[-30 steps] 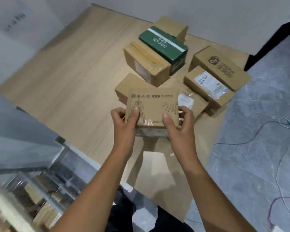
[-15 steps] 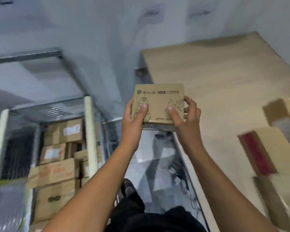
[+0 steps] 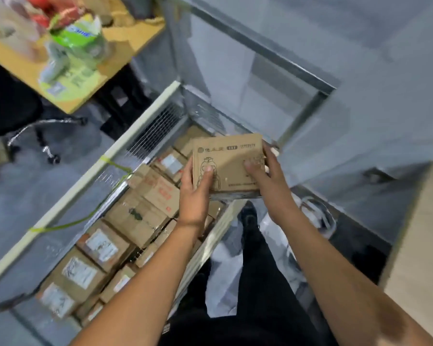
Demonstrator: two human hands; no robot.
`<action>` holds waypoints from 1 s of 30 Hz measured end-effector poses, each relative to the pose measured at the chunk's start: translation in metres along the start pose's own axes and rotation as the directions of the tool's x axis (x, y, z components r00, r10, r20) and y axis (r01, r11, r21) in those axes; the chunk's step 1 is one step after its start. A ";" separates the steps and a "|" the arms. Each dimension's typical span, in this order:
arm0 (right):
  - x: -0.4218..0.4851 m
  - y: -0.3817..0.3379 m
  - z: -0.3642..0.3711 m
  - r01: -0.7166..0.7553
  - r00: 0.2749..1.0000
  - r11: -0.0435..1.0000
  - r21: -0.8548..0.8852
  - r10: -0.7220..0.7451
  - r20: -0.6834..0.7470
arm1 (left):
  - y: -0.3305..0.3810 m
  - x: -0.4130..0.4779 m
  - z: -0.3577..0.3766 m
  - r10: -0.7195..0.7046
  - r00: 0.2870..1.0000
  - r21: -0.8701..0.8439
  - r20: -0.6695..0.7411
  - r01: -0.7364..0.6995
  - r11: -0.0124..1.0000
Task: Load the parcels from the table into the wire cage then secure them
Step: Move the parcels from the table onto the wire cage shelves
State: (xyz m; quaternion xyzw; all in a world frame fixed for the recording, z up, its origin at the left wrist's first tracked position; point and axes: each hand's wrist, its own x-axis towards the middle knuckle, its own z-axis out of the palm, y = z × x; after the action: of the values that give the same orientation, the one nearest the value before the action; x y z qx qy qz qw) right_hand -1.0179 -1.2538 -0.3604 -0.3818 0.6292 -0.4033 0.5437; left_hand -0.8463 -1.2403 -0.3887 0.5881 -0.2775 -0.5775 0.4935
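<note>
Above the wire cage (image 3: 158, 126): held parcel (image 3: 226, 163), a flat brown carton with dark print on its top face, roughly level, over the cage's right side and clear of the cartons below.
Left hand (image 3: 194, 193): grips the held parcel at its left edge, thumb pressed on the top face, fingers hidden underneath.
Right hand (image 3: 270, 181): grips the right edge, thumb on the top face, fingertips curled round the far side.
Cage contents: stacked parcels (image 3: 140, 216), brown cartons with white labels, some with red print, packed close together across the cage.
Cage frame: pale rail (image 3: 85, 176) along the left side, mesh wall at the far corner, grey metal uprights behind.
Strap: thin green strap (image 3: 60, 226), looped at the pale rail and trailing across the cage's left side.
Loading table (image 3: 420, 245): light wood, only a corner showing at the right edge, well apart from the held parcel.
Second table (image 3: 125, 43): light wood, upper left, bearing green packaging (image 3: 78, 38) and red items, all blurred.
Chair base (image 3: 35, 131): chrome legs with castors on grey floor, left of the cage.
Person: black trousers (image 3: 255, 283) and a dark shoe (image 3: 248, 216), just beside the cage's right rail.
</note>
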 end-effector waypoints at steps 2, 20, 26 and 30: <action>0.047 0.006 0.011 -0.029 0.991 0.999 -0.041 0.034 0.130 | -0.009 0.026 0.000 -0.047 0.986 -0.023 -0.159 0.044 0.999; 0.365 0.207 0.150 -0.018 0.749 0.929 -0.370 0.258 0.611 | -0.190 0.273 -0.064 0.020 0.786 0.354 -0.617 0.255 0.900; 0.416 0.291 0.219 0.122 0.743 0.883 -0.452 0.221 0.632 | -0.260 0.331 -0.122 0.124 0.736 0.608 -0.666 0.439 0.661; 0.434 0.305 0.247 0.193 0.782 0.765 -0.614 0.258 0.567 | -0.271 0.352 -0.132 0.098 0.652 0.516 -0.752 0.488 0.704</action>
State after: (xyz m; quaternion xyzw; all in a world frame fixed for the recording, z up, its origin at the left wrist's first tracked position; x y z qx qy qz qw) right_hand -0.8360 -1.5583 -0.8261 -0.6432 0.5195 -0.0036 0.5625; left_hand -0.7231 -1.4244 -0.7967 0.9337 -0.1758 -0.2012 0.2383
